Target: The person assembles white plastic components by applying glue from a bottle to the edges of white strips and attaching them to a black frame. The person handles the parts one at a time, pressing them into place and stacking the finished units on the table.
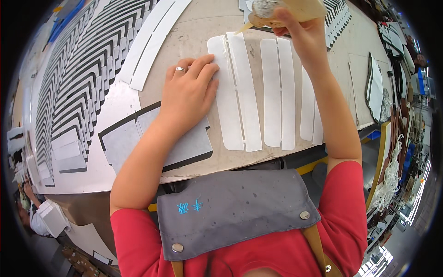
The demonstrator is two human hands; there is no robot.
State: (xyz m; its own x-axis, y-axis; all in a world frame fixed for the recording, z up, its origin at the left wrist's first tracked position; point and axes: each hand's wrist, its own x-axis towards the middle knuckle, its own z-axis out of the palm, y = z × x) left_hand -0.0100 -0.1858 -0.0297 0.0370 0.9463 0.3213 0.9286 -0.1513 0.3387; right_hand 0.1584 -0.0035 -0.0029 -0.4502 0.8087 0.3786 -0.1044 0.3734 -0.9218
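A workshop: scuffed worktable (207, 21), overlapping rows of cut pieces (87, 78), grey apron (235, 203), bundled white cords (391, 184).

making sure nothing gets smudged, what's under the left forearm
A pale grey panel with black edges shows on both sides of the left forearm. The stretch directly beneath is covered and cannot be seen.
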